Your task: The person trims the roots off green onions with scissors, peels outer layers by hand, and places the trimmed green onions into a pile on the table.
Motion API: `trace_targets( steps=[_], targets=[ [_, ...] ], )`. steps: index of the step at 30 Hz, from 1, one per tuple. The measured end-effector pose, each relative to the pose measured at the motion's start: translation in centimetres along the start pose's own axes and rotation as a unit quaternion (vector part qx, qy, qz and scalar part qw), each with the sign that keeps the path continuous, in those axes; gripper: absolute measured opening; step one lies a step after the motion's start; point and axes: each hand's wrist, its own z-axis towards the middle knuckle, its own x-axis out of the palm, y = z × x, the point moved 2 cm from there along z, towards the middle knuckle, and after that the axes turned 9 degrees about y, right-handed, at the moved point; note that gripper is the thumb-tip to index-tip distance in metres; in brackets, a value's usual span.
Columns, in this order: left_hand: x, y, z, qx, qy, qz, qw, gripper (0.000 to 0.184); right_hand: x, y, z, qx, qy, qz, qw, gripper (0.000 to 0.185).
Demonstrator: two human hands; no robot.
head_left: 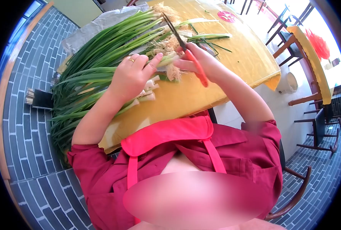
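Scissors [194,61] with red handles sit in the right hand [197,64], its grip closed around them and the blades pointing away over the tabletop [241,57], while the left hand [131,74] has its grip curled around the pale end of some green onions [169,60], how many I cannot tell. Trimming roots looks like the step in hand: rooty onions [113,38] lie beyond, bare-ended stalks [149,97] near the left wrist. The next move seems to call for steady stalks and blades turned toward the roots [174,73].
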Motion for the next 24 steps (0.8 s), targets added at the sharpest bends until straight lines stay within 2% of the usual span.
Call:
trace_targets(
  steps=[1,2,5,9,11,16,17,19,22,24],
  targets=[
    [-0.1,-0.3,0.2,0.011,0.005,0.018,1.000,0.051,0.5,0.0,0.8,-0.048,-0.033,-0.057,0.997,0.036],
    [-0.3,-0.5,0.4,0.013,0.006,0.030,0.999,0.051,0.9,0.0,1.3,-0.056,-0.051,-0.045,0.996,0.041],
    [-0.9,-0.7,0.5,0.011,0.008,0.055,0.998,0.050,1.4,1.5,1.2,-0.007,-0.011,0.153,0.988,0.042],
    [-1.3,-0.2,0.2,0.019,-0.003,0.050,0.999,0.051,1.1,1.8,1.5,0.056,-0.041,0.317,0.946,0.027],
    [-1.4,-0.3,0.1,0.024,-0.006,0.048,0.999,0.051,0.8,0.8,2.2,0.017,-0.090,0.327,0.941,0.018],
    [-1.5,0.6,-0.4,0.000,-0.015,0.033,0.999,0.047,-2.6,-1.6,2.5,0.080,-0.042,0.114,0.989,0.024],
    [-1.6,1.0,-0.6,-0.012,0.002,0.044,0.999,0.047,-3.6,-1.9,2.1,0.091,-0.052,-0.011,0.994,0.032],
    [-2.2,2.1,-1.1,-0.036,0.035,0.068,0.996,0.046,-5.4,-3.3,1.9,0.028,-0.109,-0.273,0.956,0.042],
    [-3.7,4.3,-1.5,-0.042,0.050,0.129,0.990,0.047,-6.9,-1.8,0.5,0.112,-0.067,-0.364,0.922,0.052],
    [-5.4,5.5,-1.8,-0.058,0.066,0.156,0.984,0.047,-7.2,-1.7,-0.2,0.125,-0.084,-0.390,0.909,0.052]
  ],
)
